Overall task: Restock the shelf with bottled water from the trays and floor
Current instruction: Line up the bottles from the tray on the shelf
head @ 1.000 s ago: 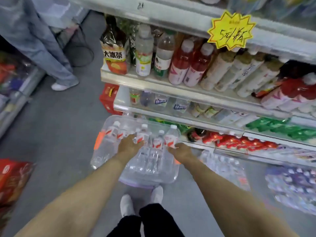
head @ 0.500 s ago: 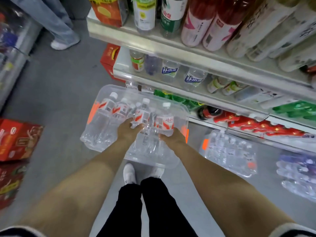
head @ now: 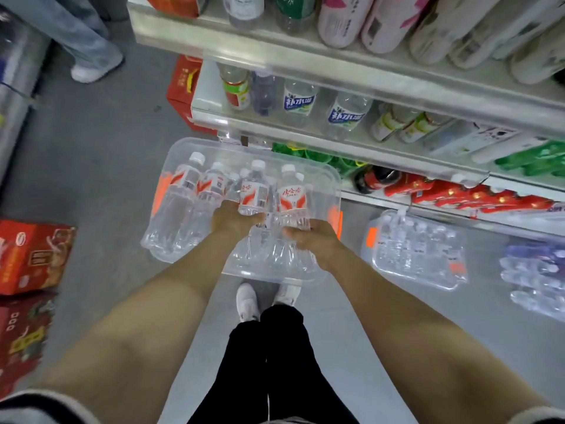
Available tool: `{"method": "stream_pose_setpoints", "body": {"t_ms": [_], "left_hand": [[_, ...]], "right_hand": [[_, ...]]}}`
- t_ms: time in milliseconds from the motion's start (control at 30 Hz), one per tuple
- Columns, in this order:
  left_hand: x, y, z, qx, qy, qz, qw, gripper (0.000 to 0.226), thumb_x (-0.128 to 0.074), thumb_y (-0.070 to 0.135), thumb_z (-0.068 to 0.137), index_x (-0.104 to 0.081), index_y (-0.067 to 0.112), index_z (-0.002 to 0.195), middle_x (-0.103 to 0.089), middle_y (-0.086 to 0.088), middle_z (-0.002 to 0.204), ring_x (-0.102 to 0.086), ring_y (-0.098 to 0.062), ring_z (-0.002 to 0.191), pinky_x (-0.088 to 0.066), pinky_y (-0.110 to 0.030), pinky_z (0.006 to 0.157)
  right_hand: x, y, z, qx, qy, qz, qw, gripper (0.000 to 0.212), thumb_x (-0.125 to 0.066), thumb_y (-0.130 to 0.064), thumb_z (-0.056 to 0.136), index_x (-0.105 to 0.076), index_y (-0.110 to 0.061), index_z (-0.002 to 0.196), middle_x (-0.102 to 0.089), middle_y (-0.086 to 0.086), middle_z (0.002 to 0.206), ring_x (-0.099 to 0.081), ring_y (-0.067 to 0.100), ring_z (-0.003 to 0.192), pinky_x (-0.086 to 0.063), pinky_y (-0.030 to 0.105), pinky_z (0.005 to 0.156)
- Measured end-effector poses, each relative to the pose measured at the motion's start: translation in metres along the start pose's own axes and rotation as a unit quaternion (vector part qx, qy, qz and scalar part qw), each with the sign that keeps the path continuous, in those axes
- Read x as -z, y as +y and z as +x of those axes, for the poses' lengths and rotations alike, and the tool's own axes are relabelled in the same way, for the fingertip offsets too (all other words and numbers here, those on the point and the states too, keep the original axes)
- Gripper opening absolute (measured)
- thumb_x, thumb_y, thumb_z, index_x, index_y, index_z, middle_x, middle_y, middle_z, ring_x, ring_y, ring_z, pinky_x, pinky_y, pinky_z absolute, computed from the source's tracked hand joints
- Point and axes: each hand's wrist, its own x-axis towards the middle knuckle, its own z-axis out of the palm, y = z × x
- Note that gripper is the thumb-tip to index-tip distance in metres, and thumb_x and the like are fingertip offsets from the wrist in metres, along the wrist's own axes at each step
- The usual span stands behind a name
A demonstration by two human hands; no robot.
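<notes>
Pickup is what you are doing: your left hand [head: 235, 220] is curling its fingers round one water bottle [head: 253, 194], and your right hand [head: 312, 240] is gripping a second bottle [head: 292, 203], both upright at the middle of the clear tray [head: 195, 142]. Next, I judge, you are needing a free gap on the shelf [head: 269, 130] just beyond the tray.

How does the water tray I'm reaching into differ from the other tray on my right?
The left hand and right hand grip bottles in the near tray; the right tray is untouched. The near tray has a bare gap at its right end; the right tray looks full. Both are clear plastic with orange tabs.
</notes>
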Motion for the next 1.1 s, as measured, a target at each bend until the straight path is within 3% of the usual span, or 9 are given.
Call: {"method": "stream_pose_setpoints", "body": {"t_ms": [100,333,433,567,667,733,800,900,1100], "left_hand": [[0.005,0.0,0.004,0.008,-0.034,0.014,0.999,0.045,-0.085,0.038,0.074,-0.071,0.013,0.11,-0.072,-0.006,0.108,-0.062,-0.02,0.085,-0.047,-0.029,0.076],[-0.005,0.002,-0.004,0.002,-0.055,0.02,0.998,0.051,-0.08,0.042,0.077,-0.063,0.008,0.11,-0.066,-0.007,0.105,-0.06,-0.022,0.083,-0.045,-0.027,0.062],[-0.007,-0.011,-0.006,-0.011,-0.055,-0.103,0.993,0.056,-0.083,0.038,0.074,-0.063,0.011,0.119,-0.067,-0.003,0.114,-0.063,-0.024,0.104,-0.046,-0.03,0.08],[0.009,-0.019,-0.019,-0.015,-0.085,-0.195,0.977,0.09,-0.093,0.053,0.051,-0.06,0.013,0.124,-0.072,0.0,0.112,-0.068,-0.018,0.107,-0.05,-0.031,0.088],[0.027,-0.003,-0.053,-0.055,-0.106,-0.219,0.968,0.118,-0.092,0.063,0.045,-0.045,0.015,0.142,-0.058,0.005,0.134,-0.058,-0.019,0.122,-0.047,-0.04,0.103],[0.039,0.011,-0.08,-0.081,-0.131,-0.249,0.956,0.107,-0.089,0.051,0.065,-0.036,0.015,0.15,-0.052,0.006,0.139,-0.052,-0.019,0.125,-0.047,-0.032,0.096],[0.05,0.024,-0.107,-0.108,-0.16,-0.283,0.94,0.068,-0.083,0.039,0.078,-0.055,0.014,0.135,-0.064,0.004,0.122,-0.06,-0.014,0.109,-0.053,-0.019,0.077],[0.076,0.047,-0.147,-0.172,-0.177,-0.305,0.92,0.03,-0.077,0.026,0.085,-0.068,0.016,0.112,-0.073,-0.001,0.104,-0.066,-0.024,0.101,-0.059,-0.029,0.069],[0.136,0.101,-0.216,-0.328,-0.154,-0.303,0.881,0.063,-0.075,0.046,0.069,-0.063,0.008,0.119,-0.072,-0.015,0.114,-0.071,-0.024,0.091,-0.059,-0.028,0.067]], "right_hand": [[0.001,0.002,-0.009,0.014,-0.012,0.023,1.0,0.038,-0.09,-0.026,0.076,-0.075,-0.014,0.107,-0.079,-0.001,0.104,-0.073,0.022,0.104,-0.056,0.047,0.099],[0.01,0.015,-0.044,0.067,0.007,0.044,0.997,0.037,-0.085,-0.024,0.082,-0.07,-0.008,0.111,-0.077,0.004,0.092,-0.074,0.015,0.083,-0.061,0.029,0.078],[0.017,0.025,-0.062,0.09,0.017,0.066,0.994,0.03,-0.08,-0.021,0.086,-0.071,-0.007,0.111,-0.077,0.006,0.093,-0.073,0.018,0.085,-0.061,0.029,0.075],[0.021,0.031,-0.087,0.122,0.026,0.082,0.989,0.035,-0.073,-0.031,0.093,-0.071,-0.007,0.118,-0.077,0.009,0.108,-0.074,0.022,0.097,-0.058,0.031,0.082],[0.022,0.022,-0.111,0.13,0.035,0.096,0.986,0.033,-0.062,-0.04,0.099,-0.075,-0.012,0.11,-0.078,0.002,0.101,-0.074,0.01,0.092,-0.057,0.022,0.081],[0.022,0.013,-0.126,0.149,0.035,0.116,0.981,0.038,-0.057,-0.044,0.101,-0.075,-0.012,0.113,-0.078,0.002,0.105,-0.074,0.009,0.096,-0.056,0.023,0.085],[0.02,-0.001,-0.141,0.179,0.046,0.135,0.973,0.04,-0.061,-0.047,0.098,-0.075,-0.013,0.115,-0.077,0.006,0.109,-0.074,0.017,0.102,-0.056,0.033,0.095],[0.021,-0.03,-0.165,0.221,0.036,0.181,0.958,0.05,-0.079,-0.054,0.081,-0.077,-0.012,0.108,-0.076,0.007,0.101,-0.072,0.025,0.093,-0.054,0.045,0.093],[0.027,-0.102,-0.233,0.354,-0.026,0.242,0.903,0.079,-0.092,-0.043,0.068,-0.06,0.0,0.126,-0.066,0.013,0.1,-0.064,0.023,0.081,-0.052,0.032,0.075]]}}
